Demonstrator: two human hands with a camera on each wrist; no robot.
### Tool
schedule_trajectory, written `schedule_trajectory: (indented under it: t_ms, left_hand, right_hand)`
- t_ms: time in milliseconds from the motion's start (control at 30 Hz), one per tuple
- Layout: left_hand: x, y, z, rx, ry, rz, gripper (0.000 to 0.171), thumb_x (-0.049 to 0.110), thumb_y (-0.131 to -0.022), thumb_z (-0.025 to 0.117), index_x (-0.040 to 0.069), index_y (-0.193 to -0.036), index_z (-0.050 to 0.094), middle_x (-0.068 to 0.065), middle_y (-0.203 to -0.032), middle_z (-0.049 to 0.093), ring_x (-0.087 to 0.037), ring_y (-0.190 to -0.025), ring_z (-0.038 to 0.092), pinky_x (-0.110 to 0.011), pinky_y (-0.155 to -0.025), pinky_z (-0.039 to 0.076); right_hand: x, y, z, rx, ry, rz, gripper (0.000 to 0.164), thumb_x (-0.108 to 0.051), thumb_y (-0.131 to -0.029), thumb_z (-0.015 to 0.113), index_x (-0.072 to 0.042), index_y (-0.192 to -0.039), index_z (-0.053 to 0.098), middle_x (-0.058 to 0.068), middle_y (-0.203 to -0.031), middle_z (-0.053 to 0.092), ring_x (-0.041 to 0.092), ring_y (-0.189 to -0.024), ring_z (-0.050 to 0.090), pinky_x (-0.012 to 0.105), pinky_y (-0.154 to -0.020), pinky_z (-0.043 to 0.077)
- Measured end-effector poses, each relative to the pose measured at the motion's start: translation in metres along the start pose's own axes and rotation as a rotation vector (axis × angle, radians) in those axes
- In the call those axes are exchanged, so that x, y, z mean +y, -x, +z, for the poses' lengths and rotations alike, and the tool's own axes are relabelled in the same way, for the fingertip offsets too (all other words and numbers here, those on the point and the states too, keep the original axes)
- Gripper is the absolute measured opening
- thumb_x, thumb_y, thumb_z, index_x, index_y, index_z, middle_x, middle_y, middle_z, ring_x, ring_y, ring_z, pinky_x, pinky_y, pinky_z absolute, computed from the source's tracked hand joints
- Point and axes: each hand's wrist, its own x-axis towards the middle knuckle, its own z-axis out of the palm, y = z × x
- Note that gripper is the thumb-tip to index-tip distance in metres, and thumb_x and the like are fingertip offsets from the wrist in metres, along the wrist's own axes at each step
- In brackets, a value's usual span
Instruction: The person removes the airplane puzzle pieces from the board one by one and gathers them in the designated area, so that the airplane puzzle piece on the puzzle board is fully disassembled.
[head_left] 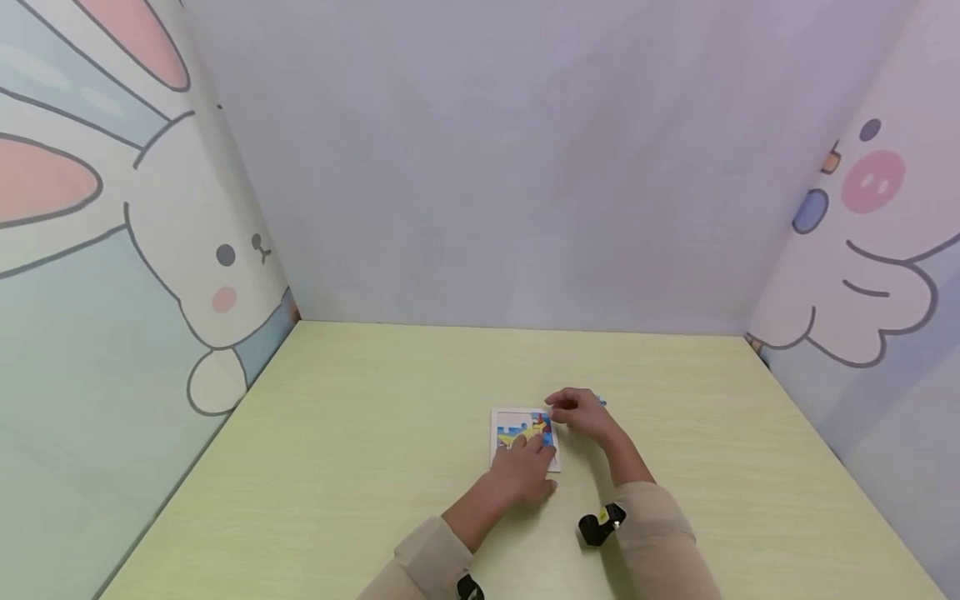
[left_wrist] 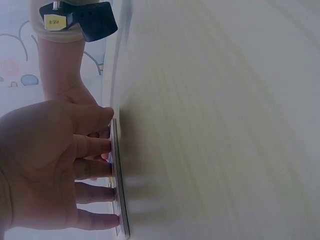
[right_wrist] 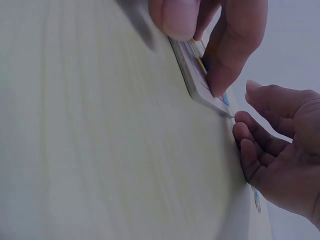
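A flat, rectangular jigsaw puzzle (head_left: 516,419) with a white frame and blue, yellow and red pieces lies on the pale yellow, wood-grained counter (head_left: 337,433), about midway between its left and right edges and well short of the far edge. The left hand (head_left: 522,472) rests over the puzzle's lower part, its grip spread with the fingertips on the board. At the puzzle's upper right corner is the right hand (head_left: 585,414), its grip loosely bent with thumb and fingers apart, and a small, bright blue piece (head_left: 602,401) lies just beyond it.
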Motion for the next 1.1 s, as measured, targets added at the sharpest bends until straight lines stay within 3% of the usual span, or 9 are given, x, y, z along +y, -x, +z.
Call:
schedule_trajectory:
  t_ms: [533,1100]
  left_hand:
    - [0.000,0.000,-0.001,-0.024,-0.005,-0.014,0.060,0.046,-0.087,0.058,0.016,-0.137,0.046,-0.001,-0.141,0.038,-0.025,-0.123,0.038,-0.046,-0.089,0.041]
    - [0.000,0.002,0.002,-0.030,0.025,-0.025,0.061,0.046,-0.088,0.058,0.017,-0.139,0.044,-0.001,-0.144,0.035,-0.026,-0.127,0.035,-0.049,-0.092,0.039]
  right_hand:
    - [-0.003,-0.007,0.011,0.008,0.080,0.086,0.015,-0.001,-0.081,0.067,0.000,-0.096,0.067,0.005,-0.076,0.055,0.019,-0.071,0.048,0.032,-0.065,0.040]
    - [-0.010,-0.004,0.012,-0.011,0.117,0.051,0.010,-0.002,-0.080,0.069,-0.001,-0.089,0.066,0.004,-0.075,0.055,0.018,-0.069,0.047,0.032,-0.063,0.039]
